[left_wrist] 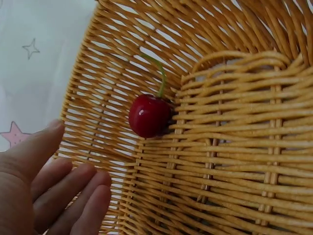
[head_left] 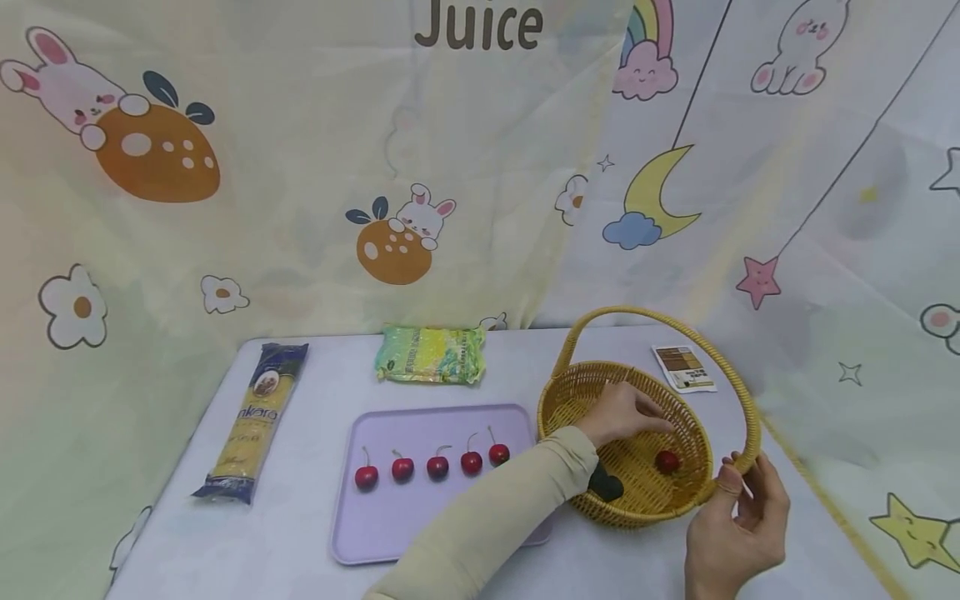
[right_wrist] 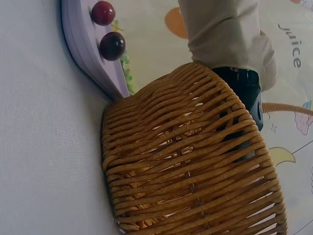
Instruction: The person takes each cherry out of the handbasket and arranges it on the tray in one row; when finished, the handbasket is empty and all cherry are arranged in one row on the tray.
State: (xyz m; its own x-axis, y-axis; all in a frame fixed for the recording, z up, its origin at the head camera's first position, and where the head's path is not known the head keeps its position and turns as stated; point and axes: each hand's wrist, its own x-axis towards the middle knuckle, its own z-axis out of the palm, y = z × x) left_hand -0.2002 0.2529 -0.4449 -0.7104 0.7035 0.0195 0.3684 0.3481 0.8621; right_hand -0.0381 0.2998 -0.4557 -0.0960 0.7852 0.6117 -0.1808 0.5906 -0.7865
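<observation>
My left hand (head_left: 627, 412) reaches into the yellow wicker basket (head_left: 693, 417) from the left, nothing between its thumb and its loosely bent fingers (left_wrist: 73, 193). Below the fingertips lies one dark red cherry (head_left: 667, 462) on the woven bottom, its green stem pointing up along the wall in the left wrist view. At the basket's right side, my right hand (head_left: 738, 525) grips the lower end of the tall handle (head_left: 742, 400) with thumb and fingers. Right of the left sleeve, a dark wrist camera (head_left: 606, 485) covers part of the basket's inside.
Left of the basket, a lilac tray (head_left: 367, 533) holds a row of several cherries (head_left: 438, 467). A pasta packet (head_left: 255, 425) lies at far left, a green-yellow packet (head_left: 431, 354) behind the tray, and a small brown-and-white sachet (head_left: 684, 369) behind the basket.
</observation>
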